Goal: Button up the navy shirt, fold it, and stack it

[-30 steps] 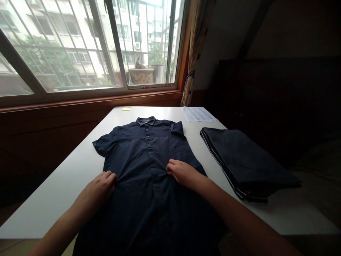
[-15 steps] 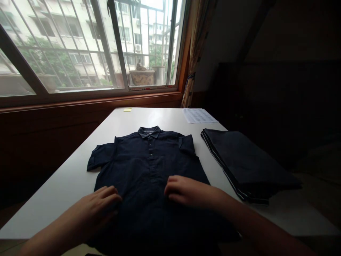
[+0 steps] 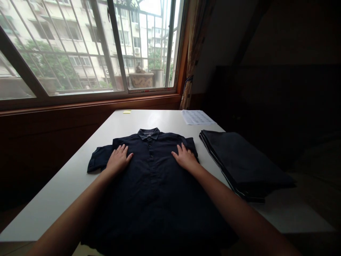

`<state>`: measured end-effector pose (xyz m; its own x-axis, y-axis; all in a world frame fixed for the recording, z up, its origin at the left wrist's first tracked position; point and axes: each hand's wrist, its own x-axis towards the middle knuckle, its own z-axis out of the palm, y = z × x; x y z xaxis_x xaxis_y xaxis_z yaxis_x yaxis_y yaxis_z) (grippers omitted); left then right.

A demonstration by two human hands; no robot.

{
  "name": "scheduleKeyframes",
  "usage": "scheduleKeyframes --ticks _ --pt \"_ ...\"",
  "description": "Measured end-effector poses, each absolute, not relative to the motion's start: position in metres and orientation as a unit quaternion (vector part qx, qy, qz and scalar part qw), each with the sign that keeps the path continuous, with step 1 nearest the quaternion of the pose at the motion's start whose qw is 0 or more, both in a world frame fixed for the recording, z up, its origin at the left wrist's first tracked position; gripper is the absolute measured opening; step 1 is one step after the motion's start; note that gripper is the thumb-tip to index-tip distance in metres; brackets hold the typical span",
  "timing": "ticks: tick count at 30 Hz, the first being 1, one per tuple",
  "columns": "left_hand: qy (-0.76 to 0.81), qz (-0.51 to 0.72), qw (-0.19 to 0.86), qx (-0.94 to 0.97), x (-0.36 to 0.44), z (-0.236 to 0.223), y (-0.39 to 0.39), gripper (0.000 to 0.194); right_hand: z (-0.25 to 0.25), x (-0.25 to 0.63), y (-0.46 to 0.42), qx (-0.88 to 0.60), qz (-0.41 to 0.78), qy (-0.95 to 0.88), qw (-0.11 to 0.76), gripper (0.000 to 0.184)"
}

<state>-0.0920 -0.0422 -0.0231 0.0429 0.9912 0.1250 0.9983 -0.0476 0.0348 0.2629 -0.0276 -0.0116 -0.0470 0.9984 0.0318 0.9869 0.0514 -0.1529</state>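
Head view: shirt (image 3: pixel 151 185) lies front up on the table (image 3: pixel 53 209), straight ahead of us, long axis running away from our body. Collar (image 3: pixel 148 133) at the far end; near end dark, seems to reach the table's near edge, exact hem line too dim to tell.

Key relation: the collar sits just beyond our fingertips and midway between our 2 hands, so neither is clearly nearer. Left hand (image 3: pixel 118 159) is on the left chest, just beside the left sleeve (image 3: pixel 99 158), which sticks out sideways onto the table. Right hand (image 3: pixel 185 157) is on the right chest, just beside the right sleeve (image 3: pixel 191 143); that 1 sits closer in to the body, maybe tucked, can't tell. Button line (image 3: pixel 150 156) runs between the hands, roughly along the long axis.

Hand state: 2 of 2 flat, palms down, fingers fanned, pressing or resting on fabric; no pinch seen. Pressure we can't tell.

Around: folded dark cloth (image 3: pixel 242 156) right of the shirt, apart from it, near the right forearm (image 3: pixel 226 192). Papers (image 3: pixel 198 117) at the far right, yellow note (image 3: pixel 127 111) at the far left, window (image 3: pixel 149 46) beyond. In the way: just our forearms, which cover parts of the shirt's sides. Cloth is off to the side.
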Motion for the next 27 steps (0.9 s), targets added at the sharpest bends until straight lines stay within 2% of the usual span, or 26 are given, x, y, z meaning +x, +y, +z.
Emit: scheduleKeyframes --ticks 4,7,13,27 --pt "-0.726 -0.059 0.026 -0.684 -0.103 -0.025 -0.031 0.074 -0.006 0.293 -0.016 -0.763 0.000 -0.643 0.067 0.072" --pt "-0.752 -0.064 0.023 -0.656 -0.104 -0.025 -0.023 0.077 -0.001 0.296 -0.010 -0.767 -0.025 -0.637 0.073 0.067" --pt "-0.771 -0.073 0.025 -0.632 -0.103 -0.024 -0.009 0.073 -0.008 0.251 0.004 -0.668 0.011 -0.741 0.071 0.060" --pt "-0.774 -0.070 0.027 -0.629 -0.155 -0.017 -0.039 0.059 -0.015 0.158 -0.004 -0.559 0.069 -0.819 0.105 0.063"
